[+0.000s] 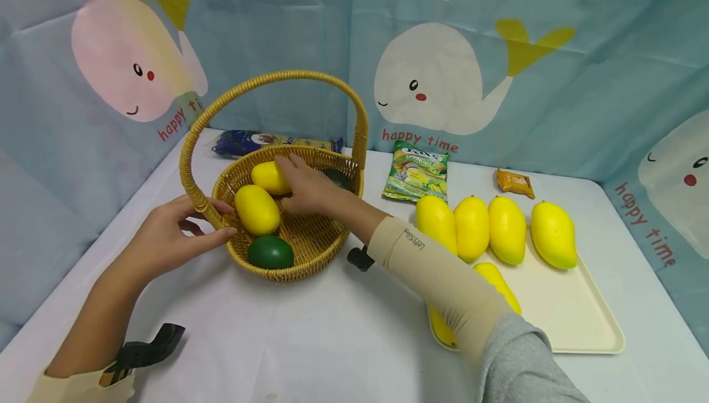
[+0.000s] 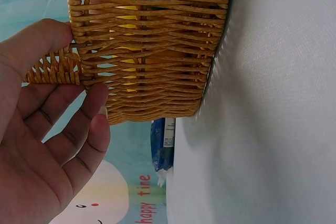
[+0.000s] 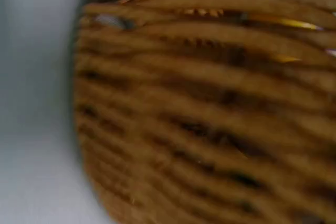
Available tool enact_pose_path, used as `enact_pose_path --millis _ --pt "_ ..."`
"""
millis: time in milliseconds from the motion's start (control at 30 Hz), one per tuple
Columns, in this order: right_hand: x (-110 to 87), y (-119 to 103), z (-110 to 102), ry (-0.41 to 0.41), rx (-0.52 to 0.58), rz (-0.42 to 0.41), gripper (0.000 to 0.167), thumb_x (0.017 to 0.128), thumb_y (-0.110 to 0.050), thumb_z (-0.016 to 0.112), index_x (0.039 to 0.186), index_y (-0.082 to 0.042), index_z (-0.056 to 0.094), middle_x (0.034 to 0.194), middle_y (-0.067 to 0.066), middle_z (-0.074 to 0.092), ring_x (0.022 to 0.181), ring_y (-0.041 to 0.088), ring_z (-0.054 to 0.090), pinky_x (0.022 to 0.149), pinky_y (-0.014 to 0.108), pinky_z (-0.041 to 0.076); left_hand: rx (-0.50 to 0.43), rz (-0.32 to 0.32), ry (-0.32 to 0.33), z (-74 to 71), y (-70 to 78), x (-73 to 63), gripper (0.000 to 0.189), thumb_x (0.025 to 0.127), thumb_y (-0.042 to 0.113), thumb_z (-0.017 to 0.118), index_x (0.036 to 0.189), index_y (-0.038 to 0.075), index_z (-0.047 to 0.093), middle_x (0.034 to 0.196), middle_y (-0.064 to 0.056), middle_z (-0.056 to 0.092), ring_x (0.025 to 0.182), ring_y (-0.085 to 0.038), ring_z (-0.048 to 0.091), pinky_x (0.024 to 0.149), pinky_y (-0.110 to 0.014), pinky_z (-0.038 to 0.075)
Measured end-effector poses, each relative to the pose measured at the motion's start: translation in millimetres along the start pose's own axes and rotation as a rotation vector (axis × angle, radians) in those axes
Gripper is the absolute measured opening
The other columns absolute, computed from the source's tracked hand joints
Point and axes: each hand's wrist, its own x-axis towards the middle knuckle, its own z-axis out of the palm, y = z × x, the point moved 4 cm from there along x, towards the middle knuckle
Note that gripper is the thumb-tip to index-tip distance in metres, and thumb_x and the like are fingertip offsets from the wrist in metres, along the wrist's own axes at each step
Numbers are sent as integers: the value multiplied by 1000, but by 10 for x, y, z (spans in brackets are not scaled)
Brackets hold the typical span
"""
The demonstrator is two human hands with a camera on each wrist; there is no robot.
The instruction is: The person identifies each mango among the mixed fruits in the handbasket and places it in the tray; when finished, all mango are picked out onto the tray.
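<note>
A wicker basket (image 1: pixel 290 274) with a tall arched handle stands on the table, left of the middle. My left hand (image 1: pixel 166 234) grips its left rim at the foot of the handle, thumb on one side and fingers on the other, as the left wrist view also shows. Inside the basket my right hand (image 1: pixel 307 187) holds a yellow mango (image 1: pixel 267 178) at the back. Another yellow mango (image 1: pixel 257 210) and a dark green fruit (image 1: pixel 270 251) lie in front of it. A second dark green fruit (image 1: pixel 338 178) is partly hidden behind the right hand.
Right of the basket, a cream tray (image 1: pixel 587 323) bears several yellow mangoes (image 1: pixel 506 231), some covered by my right forearm. Along the back lie a blue packet (image 1: pixel 244 143), a green candy bag (image 1: pixel 418 172) and a small orange packet (image 1: pixel 515 183). A printed curtain (image 1: pixel 310 15) hangs behind.
</note>
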Motion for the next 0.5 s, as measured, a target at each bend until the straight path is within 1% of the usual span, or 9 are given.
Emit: enact_pose_path --millis 133,233,333,400,500 --pt "35 4 0 40 165 24 80 93 -20 65 159 -15 20 158 15 21 107 24 50 82 36 46 1 -1 2 -2 -1 -12 35 86 25 82 116 11 71 103 -3 68 91 -4 54 73 -15 50" --pt "15 -13 7 69 246 47 77 92 -22 65 158 -16 25 158 14 19 107 24 50 81 36 47 -2 -3 4 2 0 -17 35 86 25 82 116 12 71 103 -3 68 91 -5 54 73 -15 50" --pt "-32 -28 -7 114 253 49 75 92 -22 64 158 -16 28 159 12 19 108 23 50 82 36 47 -2 -1 3 4 4 -10 35 86 25 82 116 12 71 103 -3 68 91 -6 55 73 -15 50" --pt "-74 -33 -29 148 216 44 75 92 -23 63 158 -17 28 161 10 18 106 22 51 82 37 47 0 0 4 3 8 -7 34 86 24 82 116 12 71 103 -3 68 92 -7 55 73 -15 50" --pt "-139 -41 -78 197 141 7 72 92 -22 63 157 -17 31 161 9 20 104 22 52 82 37 47 0 -1 2 3 13 -7 35 86 25 82 116 11 71 103 -4 69 92 -9 56 73 -16 51"
